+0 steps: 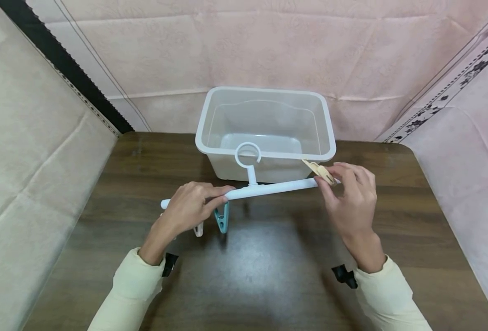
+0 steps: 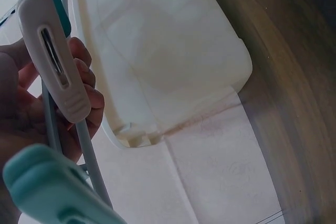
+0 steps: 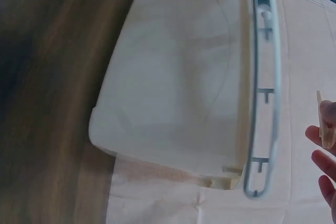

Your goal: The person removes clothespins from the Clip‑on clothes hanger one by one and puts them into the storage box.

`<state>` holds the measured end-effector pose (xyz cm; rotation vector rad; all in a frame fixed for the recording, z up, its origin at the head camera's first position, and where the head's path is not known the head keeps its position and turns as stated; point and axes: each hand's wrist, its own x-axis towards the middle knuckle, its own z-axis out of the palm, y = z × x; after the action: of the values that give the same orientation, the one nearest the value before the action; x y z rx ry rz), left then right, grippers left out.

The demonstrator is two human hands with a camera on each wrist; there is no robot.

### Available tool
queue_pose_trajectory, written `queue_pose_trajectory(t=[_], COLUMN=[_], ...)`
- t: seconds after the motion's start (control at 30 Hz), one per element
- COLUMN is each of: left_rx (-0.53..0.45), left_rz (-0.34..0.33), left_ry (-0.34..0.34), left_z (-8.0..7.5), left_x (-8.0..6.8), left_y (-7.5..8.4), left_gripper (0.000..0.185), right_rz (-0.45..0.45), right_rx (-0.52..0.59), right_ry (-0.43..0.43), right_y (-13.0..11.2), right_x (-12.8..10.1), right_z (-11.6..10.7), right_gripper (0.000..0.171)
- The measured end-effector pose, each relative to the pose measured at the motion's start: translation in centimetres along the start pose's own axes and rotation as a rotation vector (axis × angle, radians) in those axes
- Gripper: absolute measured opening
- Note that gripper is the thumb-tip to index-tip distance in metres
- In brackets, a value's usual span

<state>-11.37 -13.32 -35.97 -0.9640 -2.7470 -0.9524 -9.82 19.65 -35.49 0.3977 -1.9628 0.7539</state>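
Note:
My left hand grips the left part of a white plastic clip hanger, held above the table with its round hook up. A teal clothespin and a white clothespin hang from the bar by that hand. Another teal clothespin shows low in the left wrist view. My right hand pinches a cream clothespin between thumb and fingers, close to the bar's right end. In the right wrist view this clothespin stands apart from the bar, whose slotted underside shows.
A translucent white plastic bin stands at the table's back edge, just behind the hanger. The dark wooden table lies below both hands. Pale cloth walls enclose the back and sides.

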Motion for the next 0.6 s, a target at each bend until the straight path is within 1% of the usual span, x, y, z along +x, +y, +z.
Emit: queue_pose_trajectory(t=[0.1, 0.2, 0.3, 0.43, 0.5, 0.6], left_rx=[-0.004, -0.011, -0.009, -0.015, -0.014, -0.005], left_rz=[0.008, 0.015, 0.012, 0.009, 0.010, 0.012], left_ry=[-0.008, -0.006, 0.005, -0.002, -0.007, -0.007], left_z=[0.3, 0.4, 0.3, 0.2, 0.2, 0.1], left_x=[0.1, 0.1, 0.0, 0.0, 0.0, -0.1], left_y=[0.0, -0.1, -0.2, -0.4, -0.4, -0.5], left_gripper=[0.031, 0.031, 0.031, 0.031, 0.031, 0.030], right_rz=[0.020, 0.043, 0.077, 0.115, 0.120, 0.100], right_rx=[0.003, -0.004, -0.006, -0.005, -0.004, -0.008], right_ry=[-0.017, -0.053, -0.096, -0.141, -0.151, -0.167], right_y=[0.2, 0.5, 0.7, 0.9, 1.1, 1.5], right_x=[0.6, 1.2, 1.9, 2.9, 3.4, 4.1], right_z=[-0.1, -0.1, 0.2, 0.5, 0.7, 1.1], right_gripper=[0.030, 0.028, 0.029, 0.032, 0.033, 0.035])
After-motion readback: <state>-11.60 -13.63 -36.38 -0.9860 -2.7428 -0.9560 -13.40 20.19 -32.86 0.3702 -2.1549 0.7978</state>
